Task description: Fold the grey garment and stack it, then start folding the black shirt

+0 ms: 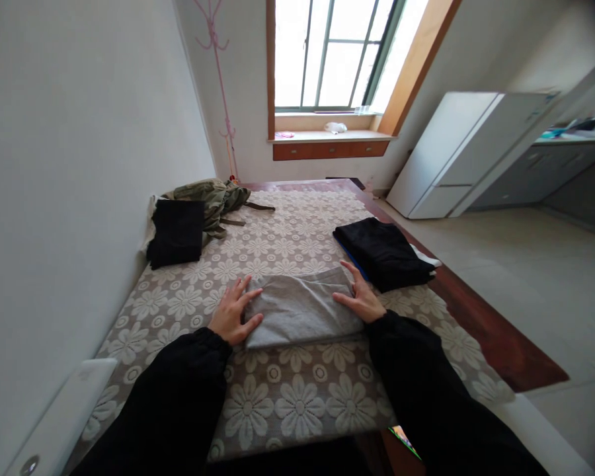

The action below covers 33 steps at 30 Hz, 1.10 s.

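Note:
A folded grey garment (pixel 302 311) lies flat in front of me on the flower-patterned tablecloth (pixel 297 406). My left hand (pixel 235 312) rests on its left edge, fingers spread, with the fingertips on the cloth. On the opposite edge, my right hand (pixel 361 295) touches the fabric with thumb and forefinger apart. Neither hand grips the garment. Just beyond my right hand is a stack of folded black clothes (pixel 384 254), with blue and white edges showing beneath.
At the far left, a folded black cloth (pixel 176 231) lies beside an olive green bag (pixel 218 201) with straps, near the wall. The table's reddish wooden edge (pixel 506 344) shows on the right. A white refrigerator (pixel 456 152) and a window (pixel 337 53) stand beyond.

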Available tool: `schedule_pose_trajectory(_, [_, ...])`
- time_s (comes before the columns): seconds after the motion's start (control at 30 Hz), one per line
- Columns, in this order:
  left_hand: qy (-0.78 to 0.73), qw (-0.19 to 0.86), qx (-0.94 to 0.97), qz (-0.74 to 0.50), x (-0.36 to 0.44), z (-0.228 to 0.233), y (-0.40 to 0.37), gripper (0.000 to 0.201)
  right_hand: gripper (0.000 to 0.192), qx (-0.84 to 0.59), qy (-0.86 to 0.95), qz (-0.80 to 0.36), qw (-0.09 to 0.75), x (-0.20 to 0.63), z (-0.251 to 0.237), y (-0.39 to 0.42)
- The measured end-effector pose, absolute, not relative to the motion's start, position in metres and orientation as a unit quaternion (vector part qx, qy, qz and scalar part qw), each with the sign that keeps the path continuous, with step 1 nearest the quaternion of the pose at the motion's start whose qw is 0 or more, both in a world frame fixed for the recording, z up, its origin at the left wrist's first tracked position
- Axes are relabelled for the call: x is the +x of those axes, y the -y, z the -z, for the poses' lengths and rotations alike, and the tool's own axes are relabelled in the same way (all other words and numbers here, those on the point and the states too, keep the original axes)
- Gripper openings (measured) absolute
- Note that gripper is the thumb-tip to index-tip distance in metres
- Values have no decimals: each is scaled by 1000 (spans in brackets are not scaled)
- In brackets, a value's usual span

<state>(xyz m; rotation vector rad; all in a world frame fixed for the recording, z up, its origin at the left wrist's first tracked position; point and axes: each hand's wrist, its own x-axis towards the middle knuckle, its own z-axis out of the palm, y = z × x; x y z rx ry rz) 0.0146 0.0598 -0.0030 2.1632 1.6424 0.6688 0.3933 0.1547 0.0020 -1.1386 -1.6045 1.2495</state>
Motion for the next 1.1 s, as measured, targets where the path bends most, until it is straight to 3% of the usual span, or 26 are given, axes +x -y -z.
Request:
schedule_pose_trajectory(0.17, [-571,162,754,-281,15,5,-57,52,51,-445,734,-418,298,406,-3,-158])
schedule_pose_trajectory(0.23, [-564,150,758,-293,15,4,-56,48,45,-447,745,-415,271,409,-5,-159])
schedule_pose_trajectory(0.57, [-484,144,843,-183,24,14,-48,63,84,-430,728,-487,219,427,-8,-163])
schedule_pose_trajectory(1.1, [-498,162,836,-164,21,11,-48,68,85,-426,729,-492,212,437,-8,-166])
